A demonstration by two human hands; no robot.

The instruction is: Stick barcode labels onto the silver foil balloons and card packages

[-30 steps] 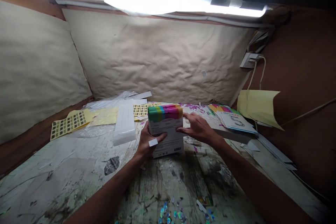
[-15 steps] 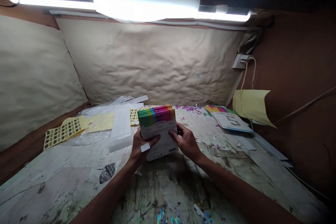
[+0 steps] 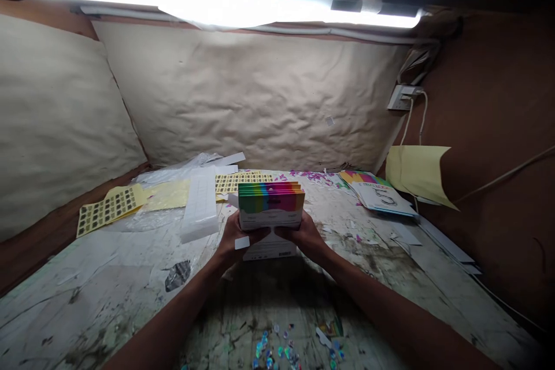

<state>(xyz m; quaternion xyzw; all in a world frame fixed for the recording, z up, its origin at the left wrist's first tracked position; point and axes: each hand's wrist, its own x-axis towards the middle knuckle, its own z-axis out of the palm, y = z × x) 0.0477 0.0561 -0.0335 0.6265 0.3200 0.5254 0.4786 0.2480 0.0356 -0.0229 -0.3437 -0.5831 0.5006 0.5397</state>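
Observation:
Both hands hold a stack of white rainbow-striped cards (image 3: 271, 207) above the scuffed worktable (image 3: 87, 277). My left hand (image 3: 236, 240) grips its left side, with a small white label (image 3: 241, 243) stuck to the thumb. My right hand (image 3: 303, 235) presses against the right side, fingers curled under the front edge. Below the coloured top, a white box face with small print (image 3: 269, 251) extends toward me. I cannot tell whether it is the same stack or a separate box.
A white ribbed block (image 3: 200, 205) stands left of the hands, beside yellow sticker sheets (image 3: 110, 210) and plastic sheeting (image 3: 173, 172). A pile of printed cards (image 3: 381, 198) lies right. Holographic scraps (image 3: 273, 347) lie near the table's front. A wall socket (image 3: 403, 98) has cables.
The stack has swung from tilted to nearly level and its edges look more even. Both hands have closed in on its sides.

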